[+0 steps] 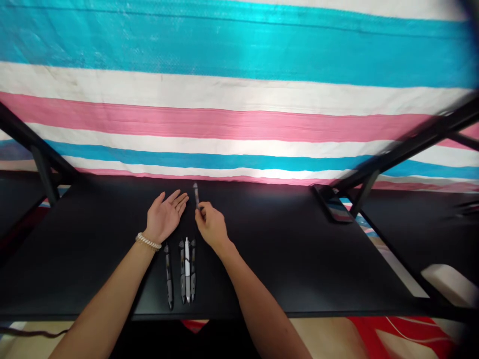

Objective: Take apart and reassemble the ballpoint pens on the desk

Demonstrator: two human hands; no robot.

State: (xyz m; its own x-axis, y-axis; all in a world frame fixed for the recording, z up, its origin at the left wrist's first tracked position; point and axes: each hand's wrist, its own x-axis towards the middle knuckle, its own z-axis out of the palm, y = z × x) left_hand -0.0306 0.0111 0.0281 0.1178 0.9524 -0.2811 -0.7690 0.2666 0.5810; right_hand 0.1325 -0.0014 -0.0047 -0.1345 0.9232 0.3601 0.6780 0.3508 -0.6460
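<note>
My right hand (211, 223) pinches a pen (196, 193) near its lower end, and the pen's other end points up toward the back of the table. Just left of it, my left hand (165, 215) lies palm up with its fingers stretched out and nothing in it. A coiled pale band (148, 242) circles my left wrist. Below the hands, a dark pen (168, 276) lies by itself on the left. To its right a white pen (187, 269) lies between two dark pens, a left one (182, 271) and a right one (193, 271).
All this is on a black table (277, 249). A phone (336, 204) lies at its right back, beside a black metal frame (404, 139). A striped plastic sheet (239, 124) hangs behind. A white object (449, 284) sits at the far right.
</note>
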